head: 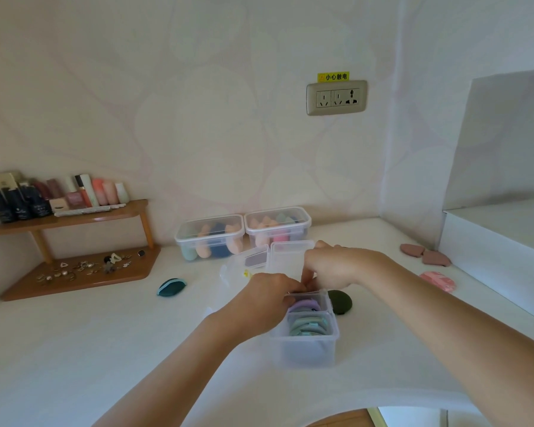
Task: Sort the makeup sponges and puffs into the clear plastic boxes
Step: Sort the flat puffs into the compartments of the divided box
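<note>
A clear plastic box [304, 349] stands open on the white table, holding green puffs [309, 326] in front and purple puffs [304, 305] behind. My left hand [269, 298] and my right hand [330, 268] meet at the box's far end, fingers curled down into it; what they pinch is hidden. Loose puffs lie around: a teal one [170, 286], a dark green one [341, 300], a pink one [438, 280] and two brown ones [426, 255]. Two lidded clear boxes [211, 234] [278, 224] of sponges stand at the back.
More clear boxes or lids [269, 257] lie behind my hands. A wooden corner shelf [74, 272] at the left carries cosmetics bottles and small jewellery. A white box [500, 241] stands at the right. A wall socket [336, 97] is above.
</note>
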